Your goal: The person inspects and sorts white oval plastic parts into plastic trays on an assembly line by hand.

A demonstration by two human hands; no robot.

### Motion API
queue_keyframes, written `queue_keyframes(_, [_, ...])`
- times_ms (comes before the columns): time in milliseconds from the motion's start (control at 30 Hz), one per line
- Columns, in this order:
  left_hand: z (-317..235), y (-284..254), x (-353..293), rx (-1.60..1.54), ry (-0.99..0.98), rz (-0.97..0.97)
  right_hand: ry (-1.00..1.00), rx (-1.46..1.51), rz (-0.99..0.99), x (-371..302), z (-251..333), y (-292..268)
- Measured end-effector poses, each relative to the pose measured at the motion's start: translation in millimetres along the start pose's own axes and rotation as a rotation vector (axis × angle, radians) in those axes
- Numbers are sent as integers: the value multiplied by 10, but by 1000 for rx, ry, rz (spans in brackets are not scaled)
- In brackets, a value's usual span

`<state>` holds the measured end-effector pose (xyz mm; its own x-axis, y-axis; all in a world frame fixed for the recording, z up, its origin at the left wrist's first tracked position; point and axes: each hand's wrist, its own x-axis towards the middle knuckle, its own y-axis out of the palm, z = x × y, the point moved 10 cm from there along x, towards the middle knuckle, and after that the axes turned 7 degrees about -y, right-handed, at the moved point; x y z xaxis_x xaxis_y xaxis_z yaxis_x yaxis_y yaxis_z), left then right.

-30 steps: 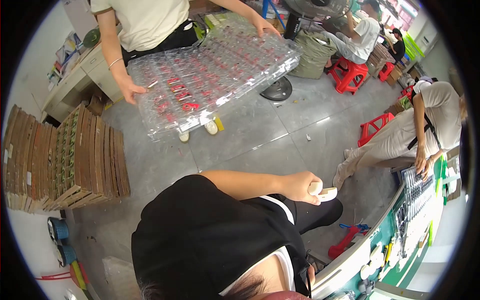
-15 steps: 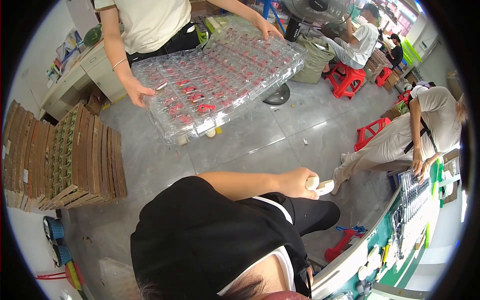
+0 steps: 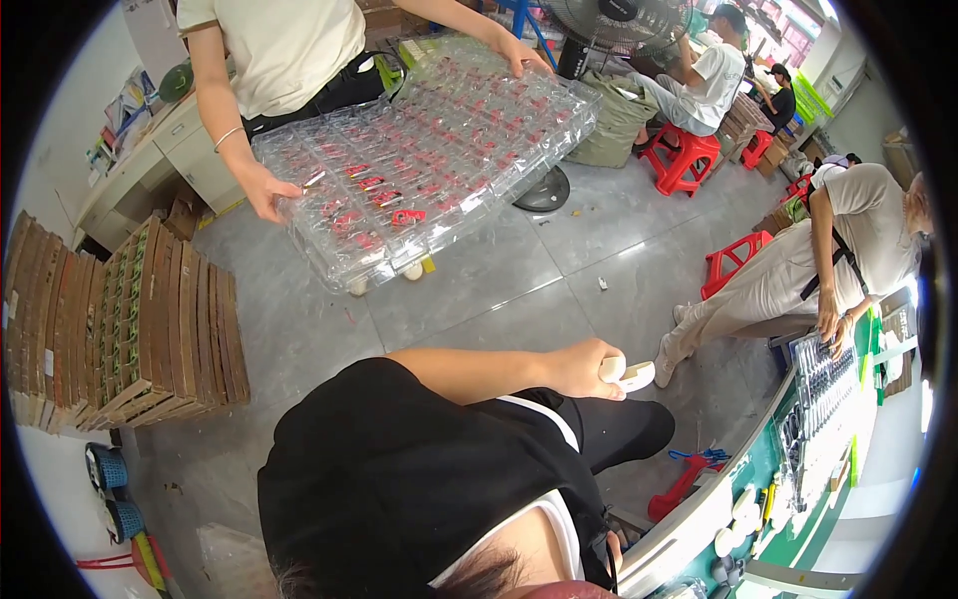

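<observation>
In L hand (image 3: 581, 369), fingers are curling round cream piece (image 3: 639, 377), its curved end projecting past them; vs. 1 s ago, grip is staying approx. same, apparently secure. Ahead-left of fingers, co-worker (image 3: 279, 50) is shifting clear tray (image 3: 429, 165) slightly rightward. R hand isn't showing; can't tell.

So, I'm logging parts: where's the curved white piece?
In the head view, right of centre, the piece pokes from the left hand, just above the black-clad knee.
</observation>
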<state>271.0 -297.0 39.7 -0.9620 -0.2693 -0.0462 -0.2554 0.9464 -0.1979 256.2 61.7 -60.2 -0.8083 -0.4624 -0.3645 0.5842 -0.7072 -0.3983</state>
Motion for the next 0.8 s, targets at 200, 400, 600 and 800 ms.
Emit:
queue_keyframes(200, [17, 4, -4, 0, -15, 0, -58, -45, 26, 122, -373, -164])
queue_keyframes(400, [25, -10, 1, 15, -15, 8, -112, -83, 45, 135, -424, -165])
queue_keyframes(600, [82, -31, 20, 28, -29, 0, -60, -6, 92, -129, 265, 99])
queue_keyframes(800, [114, -4, 66, 47, -26, -18, 9, 114, 106, -167, 253, 164])
